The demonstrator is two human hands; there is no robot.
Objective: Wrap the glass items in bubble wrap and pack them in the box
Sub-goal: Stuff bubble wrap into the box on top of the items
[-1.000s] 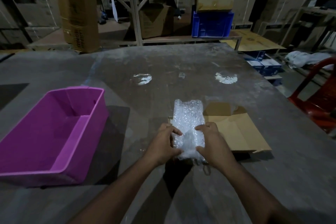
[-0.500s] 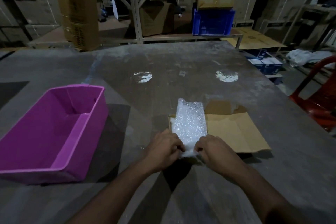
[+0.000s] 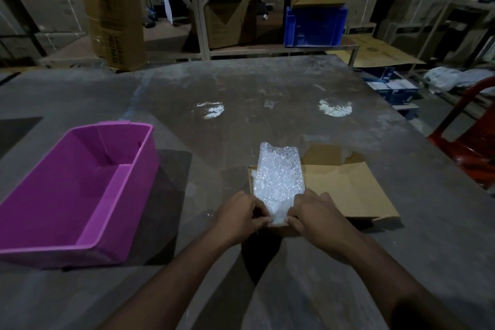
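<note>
Your left hand (image 3: 238, 218) and right hand (image 3: 317, 215) sit side by side at the near end of a bubble-wrapped bundle (image 3: 278, 179), fingers curled and pinching the wrap's near edge from each side. The bundle lies lengthwise in the left part of a low, open cardboard box (image 3: 345, 190), its far end reaching past the box's back edge. To your left on the grey table (image 3: 267, 88) stands a purple plastic bin (image 3: 80, 187), well apart from the box.
</note>
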